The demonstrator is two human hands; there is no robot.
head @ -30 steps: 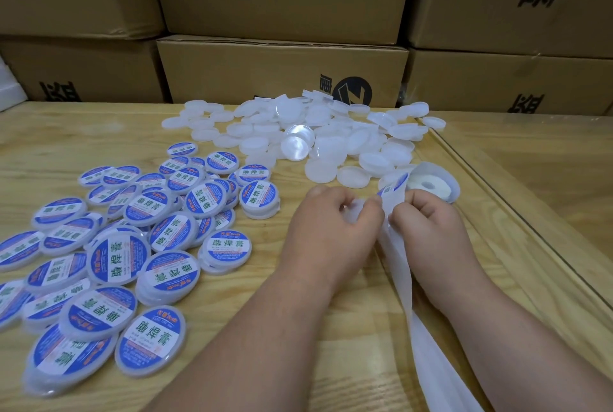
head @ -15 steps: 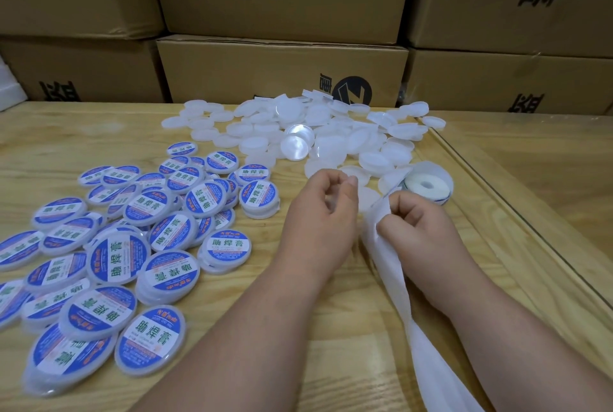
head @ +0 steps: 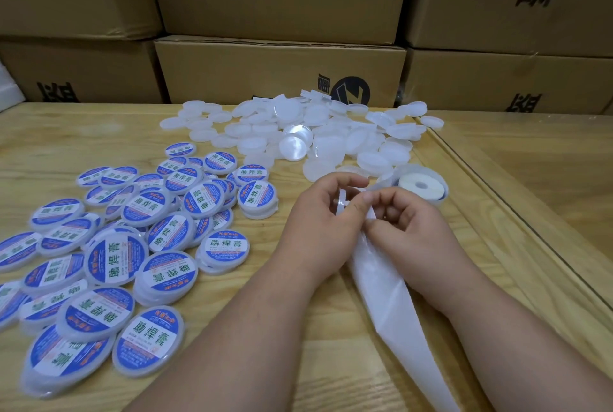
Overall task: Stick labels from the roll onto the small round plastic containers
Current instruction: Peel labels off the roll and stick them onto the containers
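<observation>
The left hand (head: 318, 219) curls round a small container (head: 341, 201) seen edge-on, so its face is hidden. The right hand (head: 406, 229) covers part of the backing strip (head: 394, 309), whose tail runs off the bottom edge of the picture. Whether a label sits between the fingertips cannot be told. Labelled containers (head: 109, 262) at the table's (head: 331, 362) left edge are cut off. The fine print on their labels is too small to read.

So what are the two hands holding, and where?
The left hand holds a small round container by its rim. The right hand pinches the white backing strip near the roll.
</observation>
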